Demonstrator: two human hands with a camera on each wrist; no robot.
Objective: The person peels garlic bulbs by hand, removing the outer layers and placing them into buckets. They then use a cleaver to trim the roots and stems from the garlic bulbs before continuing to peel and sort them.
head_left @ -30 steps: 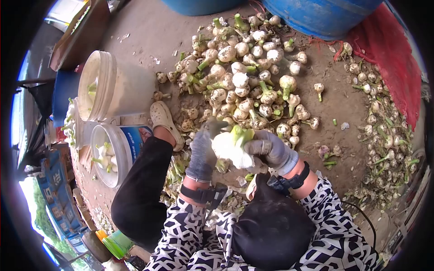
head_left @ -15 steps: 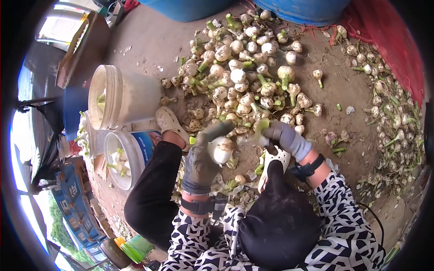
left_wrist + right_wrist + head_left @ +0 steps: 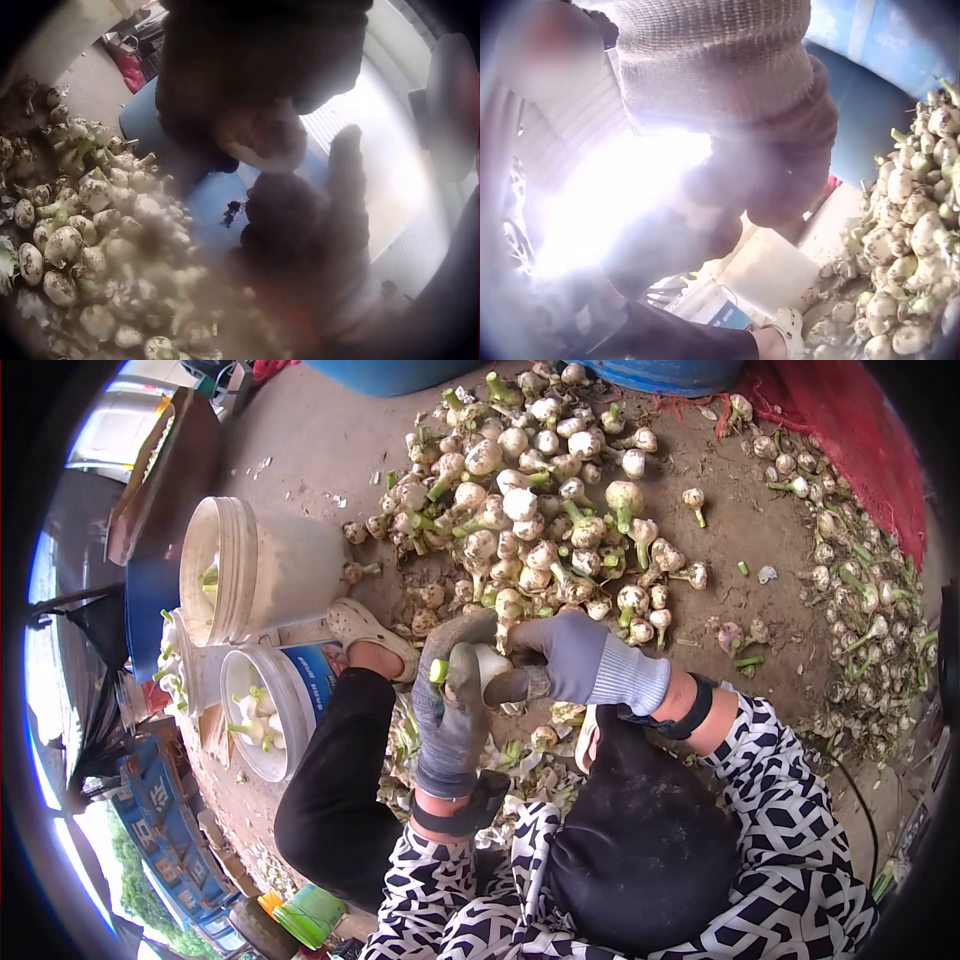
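In the head view the gloved left hand (image 3: 450,705) curls round a white garlic bulb (image 3: 490,663), whose cut green stem (image 3: 438,671) pokes out at the hand's left side. The gloved right hand (image 3: 575,660) meets it from the right, thumb and fingers on the bulb. The left wrist view shows the bulb (image 3: 274,139) dim and blurred between the two hands. Glare covers much of the right wrist view, where the right hand (image 3: 757,165) is seen from behind and the bulb cannot be made out.
A heap of unpeeled garlic (image 3: 520,505) lies beyond the hands. On the left stand a white bucket (image 3: 290,575) and a smaller tub (image 3: 228,685) holding peeled bulbs. More garlic (image 3: 860,600) spreads at right beside red netting (image 3: 840,430). Blue barrels stand at the top.
The hands, apart half a second ago, have come together on the bulb. A leafy piece that was at the right hand's fingers is no longer seen there.
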